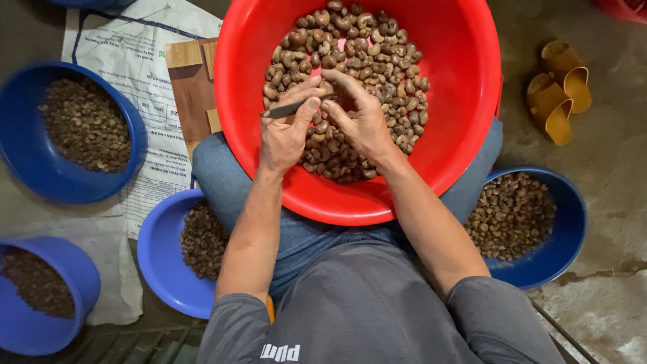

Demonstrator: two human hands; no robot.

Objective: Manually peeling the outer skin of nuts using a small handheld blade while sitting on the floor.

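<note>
Bare concrete floor (606,202) under us, a printed sack (128,61) spread on it, and we sweep across from the far side: a dark blue basin (27,155) of brown pieces, a blue bucket (67,259) below it, then a lighter blue bowl (158,253) tucked against our left knee. Now the centre, where the big red tub (465,87) sits on our lap, heaped with shelled nuts (377,61). Our left hand (286,131) is curled shut around a thin dark blade (286,108), whose long axis lies nearly level, its blunt end poking out leftward, its tip aimed toward the other hand. Just beside it, our right hand (364,121) has the fingers drawn together over the pile, touching the left fingertips; we cannot tell whether a nut is pinched there, it's hidden. Both forearms angle inward and forward, wrists low over the tub's near rim. Further right, another blue basin (573,222) of nuts, and two yellow sandals (559,87) well apart.
</note>
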